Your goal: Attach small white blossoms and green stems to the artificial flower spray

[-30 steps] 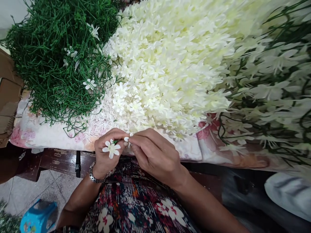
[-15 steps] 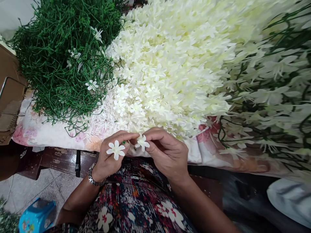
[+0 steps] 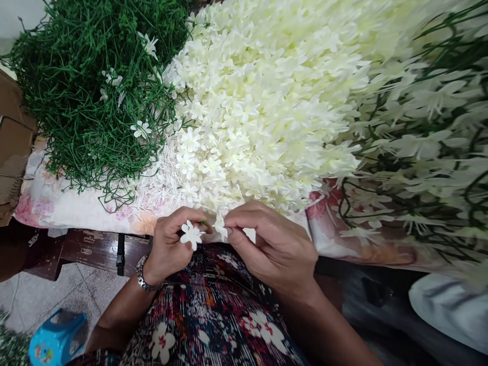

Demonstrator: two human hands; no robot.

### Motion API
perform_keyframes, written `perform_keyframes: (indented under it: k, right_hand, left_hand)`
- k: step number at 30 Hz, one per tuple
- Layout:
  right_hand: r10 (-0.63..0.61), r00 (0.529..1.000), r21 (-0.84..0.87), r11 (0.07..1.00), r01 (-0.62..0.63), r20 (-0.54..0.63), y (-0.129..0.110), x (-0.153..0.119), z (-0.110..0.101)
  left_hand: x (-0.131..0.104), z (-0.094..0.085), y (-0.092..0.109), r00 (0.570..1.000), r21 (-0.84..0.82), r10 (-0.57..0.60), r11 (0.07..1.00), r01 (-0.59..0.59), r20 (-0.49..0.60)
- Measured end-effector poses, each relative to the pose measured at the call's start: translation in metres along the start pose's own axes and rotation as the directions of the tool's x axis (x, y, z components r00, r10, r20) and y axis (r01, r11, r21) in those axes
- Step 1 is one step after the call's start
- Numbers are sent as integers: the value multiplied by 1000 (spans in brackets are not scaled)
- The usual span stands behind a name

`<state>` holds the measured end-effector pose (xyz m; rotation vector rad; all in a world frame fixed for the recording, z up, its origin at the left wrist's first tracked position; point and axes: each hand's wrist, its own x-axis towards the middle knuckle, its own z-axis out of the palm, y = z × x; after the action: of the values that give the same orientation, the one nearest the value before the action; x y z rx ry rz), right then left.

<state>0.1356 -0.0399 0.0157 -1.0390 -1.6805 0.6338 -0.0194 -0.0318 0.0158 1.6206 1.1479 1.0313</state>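
Observation:
My left hand [image 3: 170,245] pinches a short green stem with a white artificial flower [image 3: 191,234] on it, its green tip showing between thumb and forefinger. My right hand [image 3: 267,243] pinches a second loose white flower [image 3: 220,226] right at that stem tip. Both hands meet just in front of the table edge, over my lap. Directly behind them rises a big heap of loose white flowers [image 3: 267,101].
A tangle of green plastic stems [image 3: 87,91] lies at the back left on a floral cloth [image 3: 61,203]. Finished flower sprays [image 3: 427,152] are piled at the right. Brown cardboard [image 3: 11,152] is at the far left, a blue stool [image 3: 57,338] on the floor.
My right hand drew a loose white flower out from between the fingers, then brought it back against the stem tip held by my left hand. The flower on the stem shifted slightly right.

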Motion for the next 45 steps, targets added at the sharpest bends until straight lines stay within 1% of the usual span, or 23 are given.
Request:
perform_keyframes:
  k: [4, 8, 11, 16, 19, 22, 26, 32, 36, 40, 45]
  right_hand:
    - [-48, 997, -80, 995, 53, 58, -3, 3, -3]
    - [-61, 988, -148, 986, 82, 140, -3, 4, -5]
    - [-77, 981, -207, 972, 114, 178, -2, 4, -5]
    - [-107, 964, -316, 931, 183, 244, -2, 3, -7]
    - [-95, 953, -378, 903, 205, 288, -3, 3, -7]
    - [-81, 946, -395, 895, 207, 314, -1, 2, -6]
    - [-50, 942, -385, 905, 183, 331, 4, 1, -3]
    - [-18, 951, -311, 943, 119, 308, 13, -2, 1]
    - [-5, 960, -259, 963, 81, 281, 16, -3, 4]
    - [0, 965, -267, 961, 73, 263, 16, -5, 6]
    - [10, 968, -298, 952, 68, 251, 16, -7, 8]
  left_hand:
    - [1, 0, -2, 999, -57, 49, 997, -50, -13]
    - [2, 0, -2, 994, -51, 106, 993, -106, -13]
    - [2, -1, -2, 989, -2, 145, 989, -145, -1]
    - [0, -1, -4, 986, 104, 161, 981, -165, 44]
    - [-1, -2, -7, 979, 160, 183, 968, -195, 86]
    - [-2, -2, -12, 968, 237, 222, 940, -245, 119]
    - [-1, 0, -19, 953, 288, 273, 910, -299, 127]
    - [0, 3, -25, 947, 251, 292, 914, -317, 133]
    - [1, 4, -26, 945, 272, 299, 905, -326, 135]
    - [1, 5, -26, 945, 322, 299, 888, -327, 135]
    - [1, 5, -27, 943, 352, 288, 876, -331, 169]
